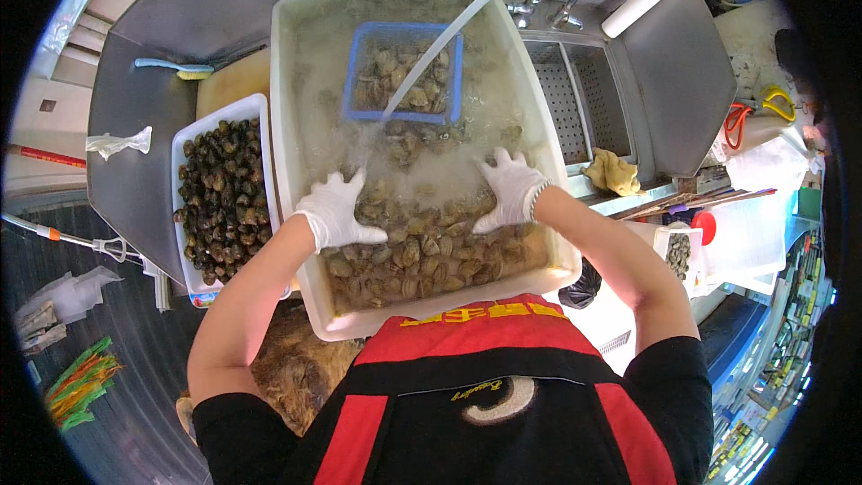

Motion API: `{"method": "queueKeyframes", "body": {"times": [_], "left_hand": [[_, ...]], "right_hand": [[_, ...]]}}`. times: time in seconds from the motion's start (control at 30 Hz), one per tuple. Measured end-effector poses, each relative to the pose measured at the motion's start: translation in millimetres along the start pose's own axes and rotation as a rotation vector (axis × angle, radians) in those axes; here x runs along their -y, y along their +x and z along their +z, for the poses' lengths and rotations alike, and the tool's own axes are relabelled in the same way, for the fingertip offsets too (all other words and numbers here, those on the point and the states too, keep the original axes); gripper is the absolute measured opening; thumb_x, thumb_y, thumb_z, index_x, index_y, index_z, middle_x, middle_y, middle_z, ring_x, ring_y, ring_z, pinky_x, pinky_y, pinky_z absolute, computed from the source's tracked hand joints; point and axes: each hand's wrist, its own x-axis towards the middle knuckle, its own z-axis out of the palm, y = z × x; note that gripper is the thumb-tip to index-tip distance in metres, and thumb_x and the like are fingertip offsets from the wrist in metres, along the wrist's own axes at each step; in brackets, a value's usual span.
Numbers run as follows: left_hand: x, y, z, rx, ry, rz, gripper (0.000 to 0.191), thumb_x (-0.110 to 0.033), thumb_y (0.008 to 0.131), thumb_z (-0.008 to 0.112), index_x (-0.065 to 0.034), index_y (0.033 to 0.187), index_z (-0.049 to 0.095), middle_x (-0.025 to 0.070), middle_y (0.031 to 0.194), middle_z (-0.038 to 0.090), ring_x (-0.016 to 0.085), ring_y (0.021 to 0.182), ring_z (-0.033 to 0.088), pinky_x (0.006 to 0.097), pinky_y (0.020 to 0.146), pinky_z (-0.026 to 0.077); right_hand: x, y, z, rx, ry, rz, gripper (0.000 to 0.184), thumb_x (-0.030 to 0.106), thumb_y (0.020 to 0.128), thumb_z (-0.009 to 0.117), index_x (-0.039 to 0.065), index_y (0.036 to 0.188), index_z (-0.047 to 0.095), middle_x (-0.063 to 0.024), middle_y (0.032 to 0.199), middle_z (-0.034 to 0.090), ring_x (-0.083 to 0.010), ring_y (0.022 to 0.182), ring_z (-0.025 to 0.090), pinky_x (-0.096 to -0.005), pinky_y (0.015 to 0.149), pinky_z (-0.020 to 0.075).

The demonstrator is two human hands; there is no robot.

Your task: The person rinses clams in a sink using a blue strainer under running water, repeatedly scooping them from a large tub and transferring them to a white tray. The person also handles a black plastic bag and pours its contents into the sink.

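Observation:
Both my hands wear thin white gloves and reach into a large white plastic tub point(417, 310) of cloudy water. My left hand point(339, 212) spreads its fingers at the water near the left wall, holding nothing visible. At the right side, my right hand point(506, 192) is likewise spread, a bracelet-like band at its wrist. Clams point(431, 252) cover the tub's floor between and below my hands. Beyond them a blue-rimmed basket point(403, 118) sits in the water with more clams point(404, 81) in it. A white hose point(465, 17) pours water between basket and left hand.
A white tray of dark snails point(225, 199) stands left of the tub. Behind it lies a blue-handled brush point(176, 67). At right are metal faucets point(549, 3), a sink with perforated inserts point(572, 104), a crumpled yellow glove or cloth point(611, 172) and red-handled scissors point(737, 124).

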Motion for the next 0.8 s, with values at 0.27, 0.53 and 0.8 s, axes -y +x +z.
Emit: {"method": "queueKeyframes", "body": {"times": [0.27,0.53,0.8], "left_hand": [[-38,-24,53,-0.095,-0.286,0.112,0.131,-0.034,0.054,0.092,-0.0016,0.152,0.01,0.0309,0.13,0.043,0.043,0.12,0.051,0.0419,0.101,0.045],[-62,16,70,-0.102,-1.141,0.385,0.109,-0.005,0.059,0.084,-0.0088,0.149,0.021,0.0197,0.134,0.047,0.034,0.11,0.059,0.0427,0.081,0.056],[-48,20,-5,0.053,-1.411,0.392,0.082,0.007,0.064,0.076,-0.017,0.135,0.043,0.0071,0.123,0.055,0.021,0.102,0.061,0.0336,0.071,0.059]], "right_hand": [[42,-33,52,-0.101,0.145,-0.06,0.128,0.038,0.051,0.092,0.011,0.152,0.018,-0.0331,0.141,0.031,-0.0536,0.124,0.041,-0.0522,0.1,0.0443],[58,-10,65,-0.216,0.686,-0.139,0.117,0.023,0.054,0.089,0.017,0.151,0.023,-0.033,0.135,0.034,-0.046,0.118,0.051,-0.0456,0.098,0.0481],[48,14,20,-0.079,1.494,-0.228,0.083,-0.003,0.07,0.077,0.016,0.141,0.036,-0.0067,0.119,0.057,-0.0163,0.094,0.06,-0.0285,0.06,0.0548]]}}
